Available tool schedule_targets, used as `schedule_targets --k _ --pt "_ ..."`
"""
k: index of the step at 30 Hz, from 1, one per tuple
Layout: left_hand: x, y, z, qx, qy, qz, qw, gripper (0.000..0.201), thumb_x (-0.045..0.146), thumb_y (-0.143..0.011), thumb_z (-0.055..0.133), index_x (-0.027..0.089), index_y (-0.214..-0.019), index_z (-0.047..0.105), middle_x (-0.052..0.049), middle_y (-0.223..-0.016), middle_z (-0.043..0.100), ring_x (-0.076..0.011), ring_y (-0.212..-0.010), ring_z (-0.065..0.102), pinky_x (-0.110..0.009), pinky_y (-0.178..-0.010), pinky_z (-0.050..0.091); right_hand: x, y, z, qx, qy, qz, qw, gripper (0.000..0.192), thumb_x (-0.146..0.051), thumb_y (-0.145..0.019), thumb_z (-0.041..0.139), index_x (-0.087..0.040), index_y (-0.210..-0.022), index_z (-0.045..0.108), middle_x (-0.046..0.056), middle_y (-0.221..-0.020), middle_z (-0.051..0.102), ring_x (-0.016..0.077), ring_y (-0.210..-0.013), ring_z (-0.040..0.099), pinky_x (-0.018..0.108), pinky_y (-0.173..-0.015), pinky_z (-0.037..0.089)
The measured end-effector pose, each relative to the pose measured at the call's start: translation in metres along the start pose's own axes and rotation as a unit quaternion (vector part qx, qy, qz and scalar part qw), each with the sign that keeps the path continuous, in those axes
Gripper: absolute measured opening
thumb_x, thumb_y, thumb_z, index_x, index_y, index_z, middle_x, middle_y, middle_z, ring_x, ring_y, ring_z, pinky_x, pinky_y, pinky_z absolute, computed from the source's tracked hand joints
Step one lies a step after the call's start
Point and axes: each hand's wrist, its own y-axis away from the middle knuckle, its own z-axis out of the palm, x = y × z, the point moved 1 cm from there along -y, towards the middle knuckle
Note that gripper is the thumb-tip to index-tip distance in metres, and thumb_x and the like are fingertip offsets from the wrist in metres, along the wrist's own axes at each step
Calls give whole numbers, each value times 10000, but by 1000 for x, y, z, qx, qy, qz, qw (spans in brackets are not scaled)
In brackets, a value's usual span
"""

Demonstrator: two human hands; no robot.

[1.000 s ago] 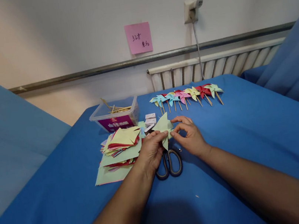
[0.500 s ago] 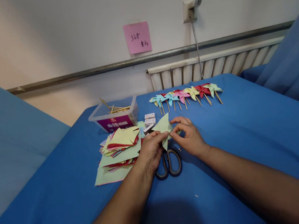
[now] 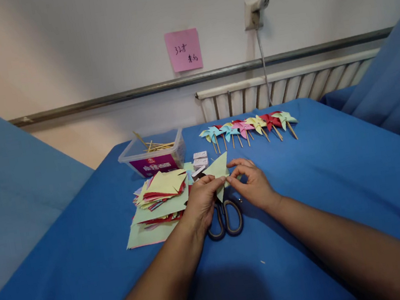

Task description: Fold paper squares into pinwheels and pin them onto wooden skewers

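Note:
Both of my hands pinch one pale green folded paper piece (image 3: pixel 220 168) just above the blue table. My left hand (image 3: pixel 203 200) grips its left side with thumb and fingers. My right hand (image 3: pixel 252 183) pinches the right side at the middle of the paper. Black-handled scissors (image 3: pixel 226 219) lie flat under and just behind my hands. A heap of cut coloured paper squares (image 3: pixel 158 196) sits immediately left of my left hand.
A row of finished paper pinwheels on sticks (image 3: pixel 249 127) lies at the far side of the blue table (image 3: pixel 324 176). A clear plastic box of wooden sticks (image 3: pixel 153 153) and small white boxes (image 3: pixel 200 159) stand behind the paper heap. A radiator and wall are beyond.
My fingers have shifted slightly on the green paper and its top point has tilted a little. Nothing else has moved.

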Motion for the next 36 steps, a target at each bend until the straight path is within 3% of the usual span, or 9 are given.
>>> schedule_targets --k 4,7,12,14,16,22,28,32,36 --pt "1 0 1 -7 5 -1 1000 252 203 -559 798 150 -614 559 17 -562 575 -98 -518 516 -237 -554 386 1 0 0 -1 -41 27 999 132 -289 -791 632 -215 -686 603 72 -1049 651 231 -1055 577 416 -961 399" --pt "5 0 0 -23 12 -8 1000 226 208 -578 782 147 -652 578 -3 -597 612 -111 -515 539 -250 -556 410 5 -2 -3 31 -137 115 983 197 -394 -785 643 -215 -864 622 79 -1105 637 234 -1058 578 413 -947 422" --pt "16 1 -3 -52 -15 -11 998 183 194 -594 742 151 -673 582 -16 -627 624 -114 -502 538 -248 -527 407 14 -9 -8 11 -347 282 894 429 -588 -764 625 -209 -964 615 76 -968 678 223 -900 637 373 -819 488" --pt "19 2 -5 -65 -44 -4 997 163 185 -596 727 149 -692 601 -19 -638 624 -122 -525 548 -248 -538 409 16 -12 -10 -25 -408 311 858 484 -652 -774 570 -205 -952 623 77 -925 686 216 -846 651 366 -792 495" --pt "22 3 -6 -79 -80 10 994 159 168 -591 716 145 -721 628 -20 -658 629 -133 -561 563 -250 -560 417 16 -14 -13 -57 -434 312 843 523 -684 -773 544 -201 -955 629 79 -900 691 216 -822 654 367 -783 499" --pt "21 5 -7 -132 -174 28 975 122 132 -578 709 149 -682 647 -19 -644 626 -136 -568 547 -231 -536 392 8 -13 -21 -117 -360 248 892 441 -568 -729 673 -219 -996 641 43 -903 696 200 -803 640 333 -751 486" --pt "19 8 -7 -174 -228 57 956 145 145 -603 714 170 -718 629 1 -615 603 -111 -528 508 -199 -476 333 1 -7 -14 -201 -295 210 910 400 -343 -605 800 -204 -939 629 11 -870 680 182 -777 619 310 -706 481" --pt "18 8 -7 -169 -259 66 949 182 151 -599 725 175 -740 612 -10 -621 620 -117 -511 516 -198 -447 307 3 -6 -10 -218 -295 203 908 373 -293 -606 779 -202 -927 612 -8 -829 658 157 -718 592 280 -653 469" --pt "19 6 -6 -117 -285 88 947 254 172 -597 736 178 -824 621 -17 -681 652 -141 -562 569 -215 -492 370 9 -6 -4 -180 -304 203 913 339 -270 -619 759 -197 -911 602 -18 -824 641 144 -711 580 271 -663 460"
